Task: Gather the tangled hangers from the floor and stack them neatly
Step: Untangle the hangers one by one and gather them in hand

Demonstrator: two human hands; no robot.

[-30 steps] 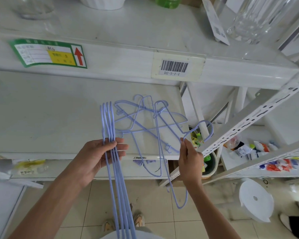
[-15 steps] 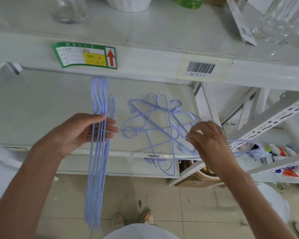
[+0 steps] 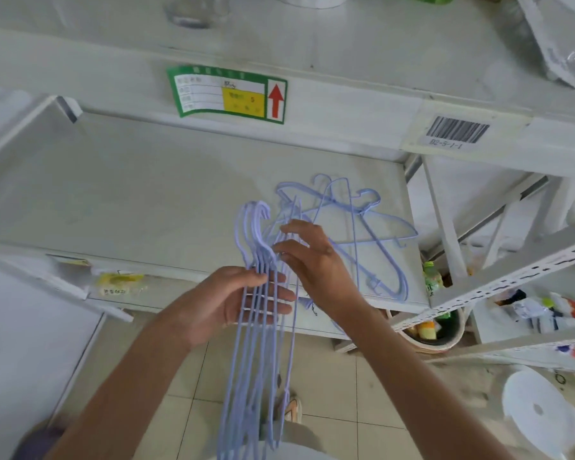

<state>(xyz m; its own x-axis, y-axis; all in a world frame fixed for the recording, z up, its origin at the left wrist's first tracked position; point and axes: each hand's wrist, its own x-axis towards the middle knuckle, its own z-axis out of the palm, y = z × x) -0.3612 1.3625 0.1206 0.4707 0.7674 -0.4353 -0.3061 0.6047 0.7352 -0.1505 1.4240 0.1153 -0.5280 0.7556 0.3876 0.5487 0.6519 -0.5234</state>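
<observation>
My left hand [image 3: 236, 300] grips a bundle of several pale blue wire hangers [image 3: 251, 370], held edge-on with their hooks up and their lower ends hanging toward the floor. My right hand [image 3: 312, 260] is at the bundle's right side, its fingers pinching one more blue hanger against the others near the hooks. A tangle of loose blue hangers [image 3: 365, 227] lies on the white shelf [image 3: 146, 200] just behind and right of my hands.
The upper shelf edge carries a green label [image 3: 226, 94] and a barcode sticker [image 3: 457, 131]. A slanted perforated rack post [image 3: 512, 277] crosses on the right. Below it stand a bin of bottles [image 3: 432, 330] and a white stool [image 3: 541, 410] on the tiled floor.
My right hand left the tangle on the shelf and came left with a hanger to the bundle. The bundle in my left hand shifted right and lower in view.
</observation>
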